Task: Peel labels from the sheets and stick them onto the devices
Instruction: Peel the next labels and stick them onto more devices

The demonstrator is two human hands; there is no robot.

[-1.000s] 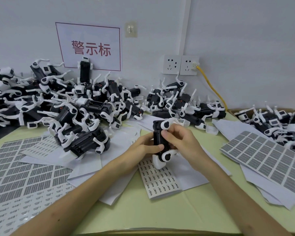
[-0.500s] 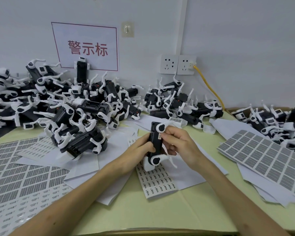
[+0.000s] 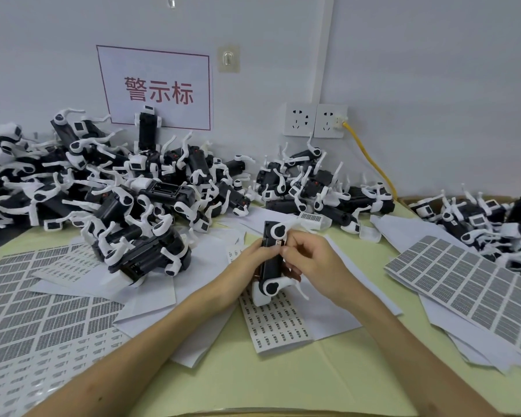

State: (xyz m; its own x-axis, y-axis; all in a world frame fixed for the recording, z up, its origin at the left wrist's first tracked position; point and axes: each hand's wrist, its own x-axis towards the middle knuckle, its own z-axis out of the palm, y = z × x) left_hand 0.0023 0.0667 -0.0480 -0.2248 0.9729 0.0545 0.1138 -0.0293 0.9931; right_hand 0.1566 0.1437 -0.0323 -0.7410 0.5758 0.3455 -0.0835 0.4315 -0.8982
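Observation:
A black and white device (image 3: 271,263) stands upright at the table's centre, resting on a sheet of small labels (image 3: 275,322). My left hand (image 3: 247,267) grips the device's left side. My right hand (image 3: 312,263) curls round its right side, with thumb and forefinger pinching at a small label (image 3: 278,244) on the device's upper face. Whether the label is fully stuck down I cannot tell.
A big heap of black and white devices (image 3: 118,188) fills the back left, a smaller heap (image 3: 319,188) lies behind centre, more (image 3: 487,218) at the right. Label sheets lie at left (image 3: 36,311) and right (image 3: 469,290). A yellow cable (image 3: 370,158) runs from the wall socket.
The device has turned so its side face with the small label shows. My right hand's fingertips have moved from the top of the device down onto the label.

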